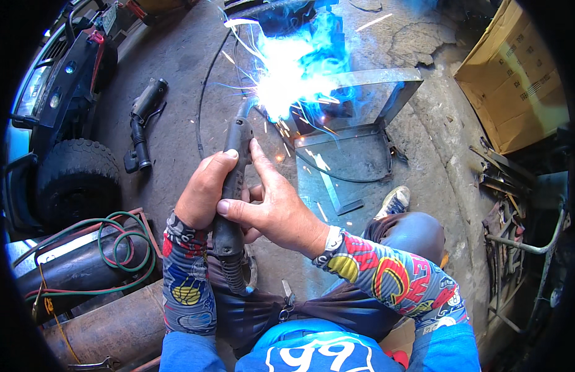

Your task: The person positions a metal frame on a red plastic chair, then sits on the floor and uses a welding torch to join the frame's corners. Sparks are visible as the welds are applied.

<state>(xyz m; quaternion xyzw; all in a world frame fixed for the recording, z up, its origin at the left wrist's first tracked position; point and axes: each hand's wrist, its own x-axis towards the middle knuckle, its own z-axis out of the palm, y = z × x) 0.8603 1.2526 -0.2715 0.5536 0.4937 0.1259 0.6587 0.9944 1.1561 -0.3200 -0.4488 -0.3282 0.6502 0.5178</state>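
Observation:
Both hands hold a black welding torch point(240, 137), its neck pointing up and away from me. My left hand point(204, 186) wraps the grip from the left, thumb along the top. From the right, my right hand point(281, 208) closes on it, with the index finger stretched along the torch's side. A blinding blue-white arc burns at the tip, throwing sparks and smoke. It hides the joint on the metal frame point(387, 77). Below the arc lies a metal plate point(309, 192) with an L-shaped metal piece point(331, 186) on it.
At left stand a vehicle with a large tyre point(80, 180), a black ducted part point(145, 118) on the floor, and gas cylinders point(114, 316) with coiled hoses point(123, 248). On the right are a cardboard box point(517, 80) and scrap metal point(508, 229). A cable point(204, 93) crosses the floor.

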